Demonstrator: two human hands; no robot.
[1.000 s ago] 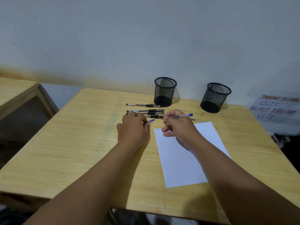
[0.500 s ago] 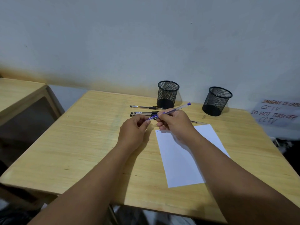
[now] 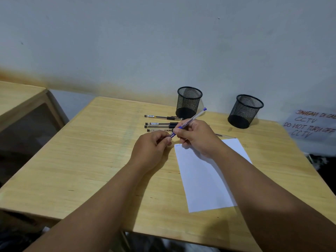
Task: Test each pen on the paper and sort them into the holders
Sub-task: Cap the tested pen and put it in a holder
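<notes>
My right hand [image 3: 197, 137] grips a clear blue pen [image 3: 192, 118], its blue end tilted up toward the wall. My left hand [image 3: 151, 145] pinches the pen's lower tip end, probably its cap, just left of the white paper [image 3: 207, 179]. A small blue scribble marks the paper's top left corner. Several black pens [image 3: 160, 123] lie in a row beyond my hands. One more pen [image 3: 225, 136] pokes out to the right of my right hand. Two black mesh holders stand at the back: the left holder [image 3: 189, 102] and the right holder [image 3: 244, 110]. Both look empty.
The wooden table [image 3: 91, 160] meets a white wall at the back. Another wooden table [image 3: 16, 99] stands to the left across a gap. A handwritten CCTV notice [image 3: 311, 125] lies at the far right edge.
The pen lay nearly flat in my right hand a second ago; now its far end has swung up toward the wall and both hands meet at its lower end.
</notes>
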